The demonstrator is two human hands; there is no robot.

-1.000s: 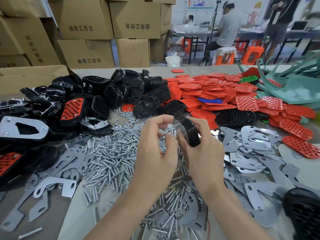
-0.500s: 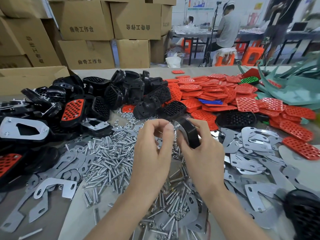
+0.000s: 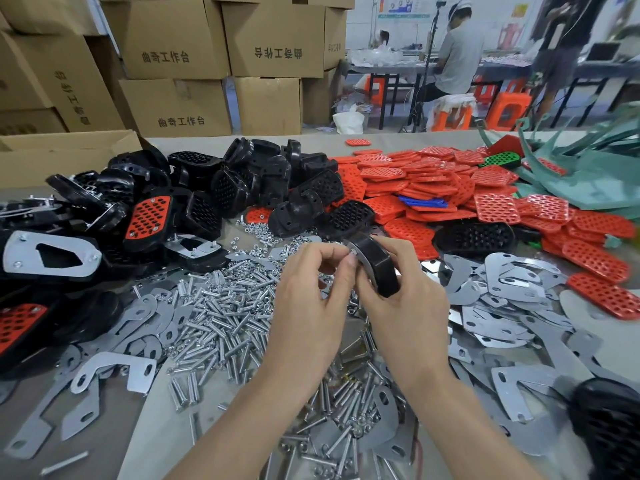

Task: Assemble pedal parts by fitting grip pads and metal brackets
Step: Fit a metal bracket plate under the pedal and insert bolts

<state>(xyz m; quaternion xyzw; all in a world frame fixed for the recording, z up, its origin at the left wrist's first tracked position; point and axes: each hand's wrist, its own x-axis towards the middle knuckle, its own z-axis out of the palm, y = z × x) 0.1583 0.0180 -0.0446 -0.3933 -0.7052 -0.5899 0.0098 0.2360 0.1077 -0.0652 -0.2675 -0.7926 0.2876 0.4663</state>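
We're at a grey bench (image 3: 162,434) in a workshop with cardboard boxes (image 3: 173,105) stacked behind it. Three of them read "曲奇工作台", one upside down. Further back, a seated worker (image 3: 457,60) is at another table and a standing person (image 3: 557,46) is beside it, with orange stools (image 3: 505,110) around them. On the bench the heaps are past counting: black pedals (image 3: 242,181) to the left, red pads (image 3: 433,181) to the right, screws (image 3: 225,306) in the middle, brackets (image 3: 502,282) on the right. One green pad (image 3: 502,159) sits among the red ones, and two fitted pedals (image 3: 149,216) on the left carry red pads. Front and centre, above the screws, the right hand (image 3: 405,306) grips one pedal (image 3: 375,263) on edge, fingers curled round it. The left hand (image 3: 311,292) pinches a metal bit (image 3: 352,251) at its rim, too small to name.
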